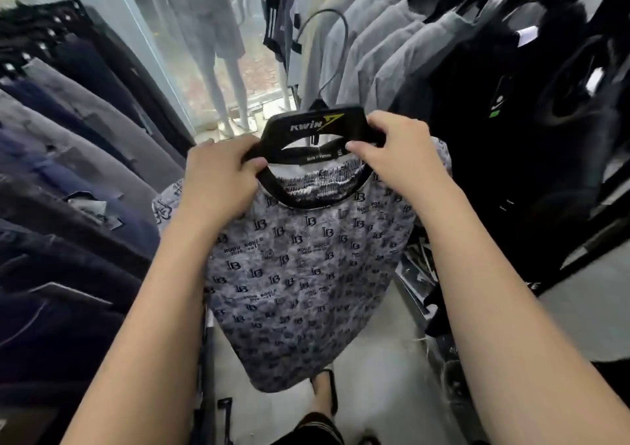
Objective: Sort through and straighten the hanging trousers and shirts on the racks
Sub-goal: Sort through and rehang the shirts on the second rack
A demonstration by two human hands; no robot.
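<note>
A grey shirt printed with dark monograms and trimmed with a black collar hangs in front of me on a black hanger marked KWIN. My left hand grips the hanger's left shoulder and the collar edge. My right hand grips the hanger's right shoulder, thumb on the collar. The hanger's hook rises free of any rail. Hanging trousers in navy, grey and black fill the rack at the left. Grey and black shirts hang on the rack at the upper right.
Mannequin legs stand behind a glass pane at the back. Black garments crowd the right side. A narrow strip of pale floor runs between the racks, with my sandalled foot below the shirt.
</note>
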